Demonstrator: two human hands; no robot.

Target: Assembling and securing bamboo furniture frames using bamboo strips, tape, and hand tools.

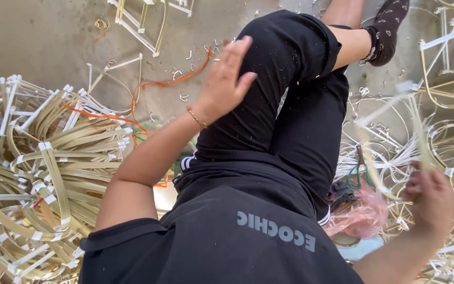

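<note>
Concrete floor (38, 42), the person sits on it with black trousers (285, 105) crossed mid-frame. Big pile of bent pale cane frames (43, 173) bound with white tape along the floor's left side. A looser tangle of cane hoops (447, 121) covers the right side, and a few more frames lie at the top edge.

Left hand (224, 79) lies flat against the raised knee, fingers wide and holding nothing, with a thin bracelet at the wrist. Right hand (429, 200) is low on the right, motion-blurred, fingers curled round a pale strip (416, 131) that runs up out of the hoop tangle.

Risks: the strip looks springy and caught among the hoops, so a hard pull could whip it back or drag the tangle. Split cane edges could cut a bare palm. The orange cord (169, 81) trailing by the knee could snag a foot.

Packaging: crumpled pink plastic bag (363, 215) beside the right thigh, green-handled tool (356, 176) just above it, type unclear. White block lettering across the shirt hem (277, 231), bottom centre. Dark dotted sock (390, 26) top right.
</note>
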